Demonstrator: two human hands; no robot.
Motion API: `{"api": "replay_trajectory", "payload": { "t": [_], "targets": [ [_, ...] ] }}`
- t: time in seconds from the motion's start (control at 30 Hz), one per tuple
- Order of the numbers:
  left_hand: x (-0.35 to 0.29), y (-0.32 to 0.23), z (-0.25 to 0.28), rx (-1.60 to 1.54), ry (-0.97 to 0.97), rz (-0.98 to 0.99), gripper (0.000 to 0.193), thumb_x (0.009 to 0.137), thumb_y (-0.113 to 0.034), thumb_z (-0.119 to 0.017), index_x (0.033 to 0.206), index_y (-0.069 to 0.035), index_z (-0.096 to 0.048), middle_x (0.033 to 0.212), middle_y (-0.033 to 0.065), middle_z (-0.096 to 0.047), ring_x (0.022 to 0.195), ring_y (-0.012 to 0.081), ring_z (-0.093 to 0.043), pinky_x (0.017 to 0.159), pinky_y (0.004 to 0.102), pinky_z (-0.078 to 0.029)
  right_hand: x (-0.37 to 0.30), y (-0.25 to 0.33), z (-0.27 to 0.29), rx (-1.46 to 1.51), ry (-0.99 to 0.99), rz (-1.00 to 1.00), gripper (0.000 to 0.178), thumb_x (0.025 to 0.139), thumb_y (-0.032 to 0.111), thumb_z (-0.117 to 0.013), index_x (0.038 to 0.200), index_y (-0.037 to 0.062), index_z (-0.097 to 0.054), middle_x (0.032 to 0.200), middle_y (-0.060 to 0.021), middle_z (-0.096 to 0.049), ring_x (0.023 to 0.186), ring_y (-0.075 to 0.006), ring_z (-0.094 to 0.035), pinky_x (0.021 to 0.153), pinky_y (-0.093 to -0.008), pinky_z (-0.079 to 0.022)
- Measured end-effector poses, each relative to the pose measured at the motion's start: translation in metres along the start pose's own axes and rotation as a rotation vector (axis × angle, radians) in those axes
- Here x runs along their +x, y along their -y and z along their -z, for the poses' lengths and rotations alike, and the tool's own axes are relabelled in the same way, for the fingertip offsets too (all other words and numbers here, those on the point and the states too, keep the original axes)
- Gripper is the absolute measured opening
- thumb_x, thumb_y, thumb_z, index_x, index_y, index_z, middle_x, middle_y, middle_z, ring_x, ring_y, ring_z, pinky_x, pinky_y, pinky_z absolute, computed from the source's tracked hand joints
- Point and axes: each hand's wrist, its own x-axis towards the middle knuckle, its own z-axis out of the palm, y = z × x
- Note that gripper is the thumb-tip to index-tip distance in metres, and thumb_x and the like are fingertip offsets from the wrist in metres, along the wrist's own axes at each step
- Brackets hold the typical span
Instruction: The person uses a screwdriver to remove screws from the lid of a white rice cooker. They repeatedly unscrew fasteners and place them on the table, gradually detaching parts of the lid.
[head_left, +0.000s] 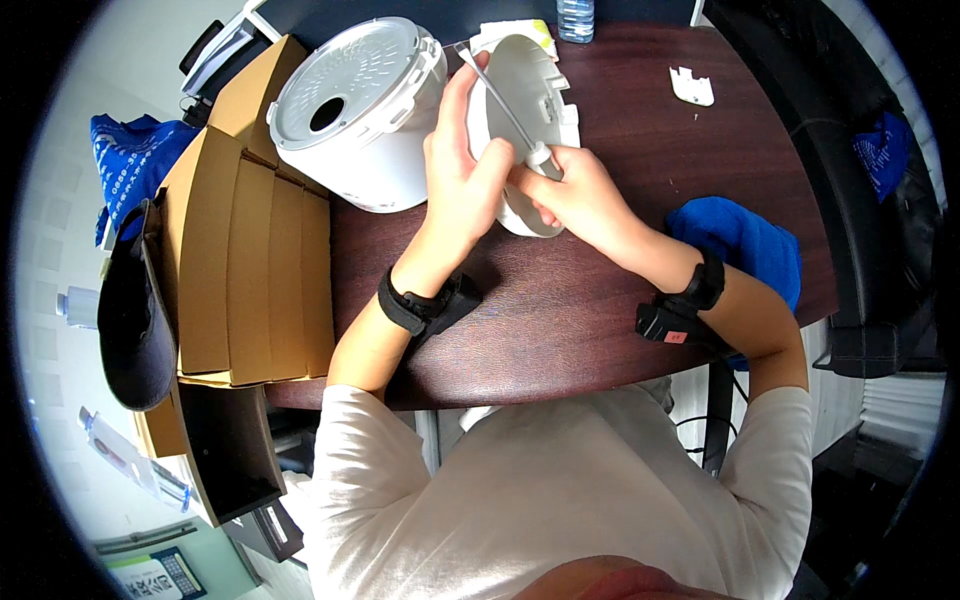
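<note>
Dk brown bench (560, 320) carries wht appliance body (375, 168) at back L, w/ wht curved shell (530, 85) just R of it, L hand (465, 175) gripping shell's L side, R hand (580, 195) clenched on screwdriver (543, 160) slanting over shell.

Most likely an office. Dark wood-grain bench (550, 330) with curved edge across centre; dark partition panel (480, 9) behind it, top of frame; black leather-look sofa (870, 270) along right side. Cardboard boxes (250, 270) at left suggest some storage use too.
</note>
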Motion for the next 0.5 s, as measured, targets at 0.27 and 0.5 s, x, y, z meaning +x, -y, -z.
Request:
{"api": "replay_trajectory", "payload": {
  "t": [0.27,0.5],
  "targets": [
    [-0.001,-0.003,0.0,-0.029,0.018,0.048,0.065,0.072,-0.005,-0.046,0.136,0.001,-0.038,0.113,0.0214,-0.061,0.106,0.027,-0.06,0.094,0.0341,-0.045,-0.005,0.001,0.007,0.041,-0.017,0.025,0.025,0.086,0.024,-0.065,0.09,-0.0012,-0.062,0.059,-0.0017,-0.057,0.047,-0.0083,-0.053,0.043,-0.0243,-0.042],
    [0.002,0.001,0.002,-0.068,0.002,0.058,0.067,0.072,-0.006,-0.046,0.138,0.0,-0.039,0.127,0.0184,-0.054,0.118,0.026,-0.053,0.101,0.0352,-0.039,0.012,-0.01,0.097,0.09,-0.244,-0.079,0.025,0.088,0.028,-0.065,0.075,0.0106,-0.054,0.056,0.0042,-0.05,0.044,-0.0043,-0.047,0.041,-0.02,-0.037]
  ]
}}
